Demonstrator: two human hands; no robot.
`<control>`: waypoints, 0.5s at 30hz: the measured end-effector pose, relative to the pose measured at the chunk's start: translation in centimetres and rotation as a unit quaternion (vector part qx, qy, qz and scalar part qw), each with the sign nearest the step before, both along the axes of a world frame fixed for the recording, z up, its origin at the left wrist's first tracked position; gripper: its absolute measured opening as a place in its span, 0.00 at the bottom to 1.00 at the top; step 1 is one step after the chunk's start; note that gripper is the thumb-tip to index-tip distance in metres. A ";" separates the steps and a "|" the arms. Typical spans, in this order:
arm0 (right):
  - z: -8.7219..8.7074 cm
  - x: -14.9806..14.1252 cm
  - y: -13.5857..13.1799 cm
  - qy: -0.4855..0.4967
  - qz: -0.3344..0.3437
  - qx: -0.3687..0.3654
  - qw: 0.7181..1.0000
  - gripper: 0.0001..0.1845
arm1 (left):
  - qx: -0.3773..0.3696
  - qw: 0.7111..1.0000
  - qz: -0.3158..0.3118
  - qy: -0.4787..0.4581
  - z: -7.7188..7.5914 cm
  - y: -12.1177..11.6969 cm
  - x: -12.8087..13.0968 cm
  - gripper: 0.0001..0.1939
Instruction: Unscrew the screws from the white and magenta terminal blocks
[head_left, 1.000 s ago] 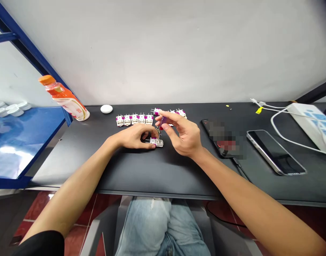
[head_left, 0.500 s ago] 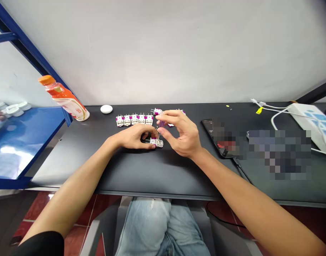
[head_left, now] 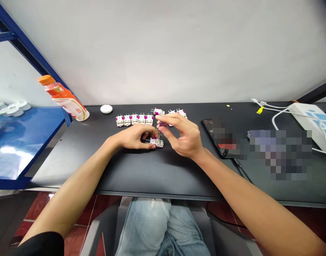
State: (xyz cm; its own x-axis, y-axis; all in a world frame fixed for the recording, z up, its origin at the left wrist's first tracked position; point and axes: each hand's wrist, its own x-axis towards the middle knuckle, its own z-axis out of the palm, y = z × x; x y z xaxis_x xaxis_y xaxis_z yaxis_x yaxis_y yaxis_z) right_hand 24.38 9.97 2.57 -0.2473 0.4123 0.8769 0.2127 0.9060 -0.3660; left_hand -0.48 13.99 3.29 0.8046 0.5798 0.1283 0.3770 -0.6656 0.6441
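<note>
Presently, the left hand [head_left: 136, 137] pinches a small white-and-purple part [head_left: 157, 143] on the tabletop [head_left: 152, 174], with the thumb on its near side and a finger on its far side. The right end of the part is free of the fingers, and this is good, because the tool needs this room. The right hand [head_left: 183, 134] pinches a small purple handle [head_left: 162, 124] between thumb and fingertips, above the part and slightly to the far side, the other fingers loosely curved. A thin shaft goes down from it, but at this size I cannot tell whether its tip is seated in a screw.

To do the turning well, in my judgement, the left hand should press the part flat and firmly, so that it does not rotate together with the tool. The shaft should be as upright as possible, with light pressure downward, because a tilted tip could slip toward the left finger, which is very near. Small turns by the fingertips would be better than turning the whole wrist. It is also wise to be careful with the row of five similar parts [head_left: 134, 120], just beyond the left hand, so that the knuckles do not push it.
</note>
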 end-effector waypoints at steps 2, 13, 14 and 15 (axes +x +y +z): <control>-0.1 0.0 0.0 0.000 0.013 -0.033 0.999 0.25 | -0.003 1.000 -0.003 0.005 0.1 0.0 0.0 0.16; 0.2 -0.1 -0.2 0.009 0.024 -0.043 0.999 0.22 | -0.014 1.000 -0.001 0.001 0.3 -0.1 0.0 0.17; 0.2 -0.1 -0.3 0.006 0.027 -0.047 0.999 0.22 | -0.014 1.000 0.000 0.001 0.3 -0.1 0.0 0.17; 0.3 0.0 -0.3 0.004 0.026 -0.044 0.999 0.21 | -0.013 1.000 0.001 0.002 0.3 -0.1 0.0 0.17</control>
